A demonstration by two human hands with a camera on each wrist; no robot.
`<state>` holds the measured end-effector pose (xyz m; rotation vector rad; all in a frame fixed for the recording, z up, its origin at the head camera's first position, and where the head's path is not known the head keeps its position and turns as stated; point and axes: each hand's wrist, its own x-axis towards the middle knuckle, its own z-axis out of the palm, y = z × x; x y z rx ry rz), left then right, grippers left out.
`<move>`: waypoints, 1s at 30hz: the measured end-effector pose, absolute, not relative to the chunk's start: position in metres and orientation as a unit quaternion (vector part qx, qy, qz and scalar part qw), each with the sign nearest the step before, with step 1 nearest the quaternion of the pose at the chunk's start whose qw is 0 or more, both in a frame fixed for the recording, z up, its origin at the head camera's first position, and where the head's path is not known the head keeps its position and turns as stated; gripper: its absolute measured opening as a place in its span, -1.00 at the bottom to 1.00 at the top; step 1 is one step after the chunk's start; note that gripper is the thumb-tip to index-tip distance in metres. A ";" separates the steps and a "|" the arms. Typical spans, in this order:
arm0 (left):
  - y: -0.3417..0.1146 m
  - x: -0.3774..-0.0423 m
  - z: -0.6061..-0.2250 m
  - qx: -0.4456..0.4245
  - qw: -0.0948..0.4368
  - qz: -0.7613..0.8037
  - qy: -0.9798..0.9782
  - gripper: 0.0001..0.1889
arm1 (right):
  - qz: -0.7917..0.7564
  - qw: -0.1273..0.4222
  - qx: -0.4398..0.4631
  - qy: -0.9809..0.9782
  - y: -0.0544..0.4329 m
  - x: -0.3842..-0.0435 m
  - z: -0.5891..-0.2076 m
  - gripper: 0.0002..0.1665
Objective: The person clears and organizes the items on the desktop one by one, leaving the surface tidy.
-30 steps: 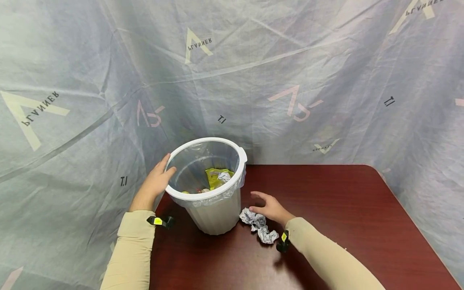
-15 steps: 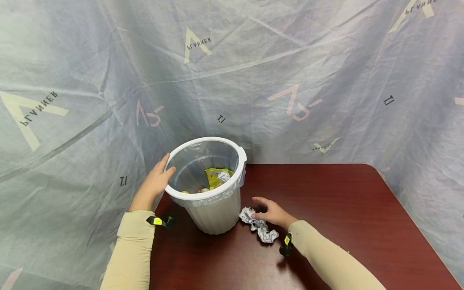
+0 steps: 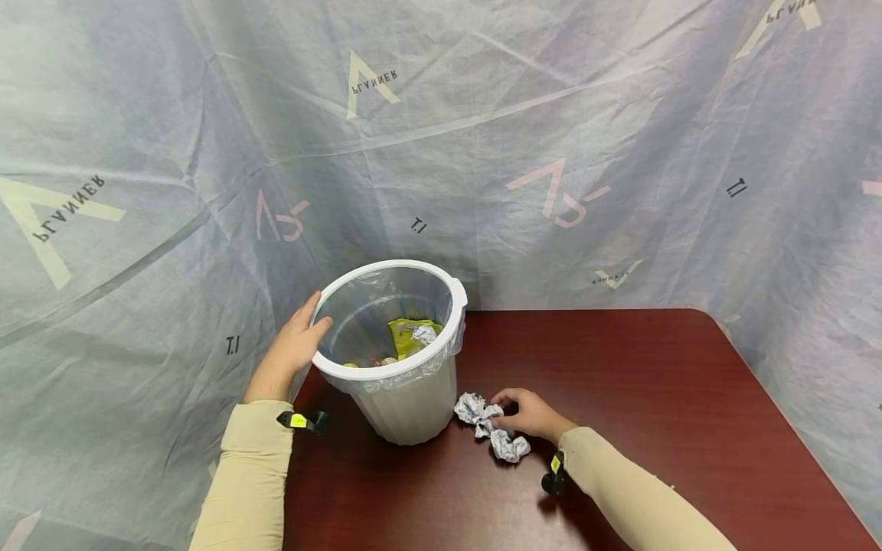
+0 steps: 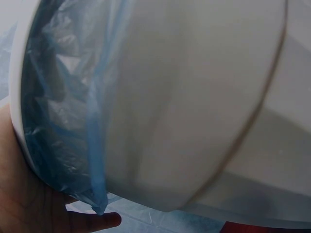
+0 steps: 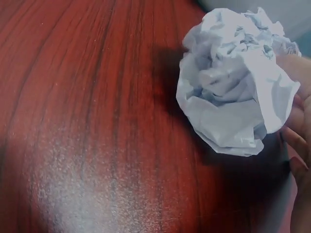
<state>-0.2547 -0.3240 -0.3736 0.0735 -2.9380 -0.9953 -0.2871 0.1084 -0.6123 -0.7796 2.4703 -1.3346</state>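
Observation:
A white trash bin (image 3: 413, 405) with a clear liner (image 3: 441, 366) tilts toward me at the left of the table. My left hand (image 3: 292, 346) grips its rim (image 3: 386, 373), thumb over the inside and fingers outside. The left wrist view shows that hand (image 4: 29, 194) against the bin wall (image 4: 184, 97). Beside the bin, my right hand (image 3: 530, 413) pinches a crumpled paper ball (image 3: 486, 425) between thumb and curled fingers. Another crumpled ball (image 3: 468, 408) touches it on the left, and a third (image 3: 510, 446) sits nearer me. White crumpled paper (image 5: 233, 92) fills the right wrist view's upper right.
Inside the bin lie a yellow-green wrapper (image 3: 403, 337), white crumpled paper (image 3: 423, 334) and small scraps. The dark red wooden table (image 3: 620, 367) extends to the right. Grey printed sheeting (image 3: 551, 115) hangs behind it and along the left.
My right hand has moved down and rightward onto the paper, its thumb and fingers closing round the middle ball. The left hand and the bin hold their place.

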 end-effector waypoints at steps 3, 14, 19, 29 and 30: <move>-0.324 -0.255 -0.374 0.025 0.020 -0.322 -0.946 -0.27 | -0.445 0.106 -0.260 0.850 0.108 -0.287 -0.615 -0.61; -0.323 -0.255 -0.374 0.023 0.024 -0.322 -0.946 -0.27 | -0.442 0.093 -0.261 0.853 0.115 -0.290 -0.610 -0.64; -0.323 -0.255 -0.375 0.023 0.023 -0.324 -0.945 -0.27 | -0.449 0.086 -0.253 0.853 0.127 -0.296 -0.607 -0.61; -0.322 -0.254 -0.372 0.018 0.022 -0.321 -0.947 -0.26 | -0.481 0.067 -0.241 0.841 0.151 -0.313 -0.590 -0.62; -0.322 -0.254 -0.372 0.018 0.021 -0.321 -0.947 -0.26 | -0.482 0.063 -0.241 0.840 0.152 -0.315 -0.587 -0.61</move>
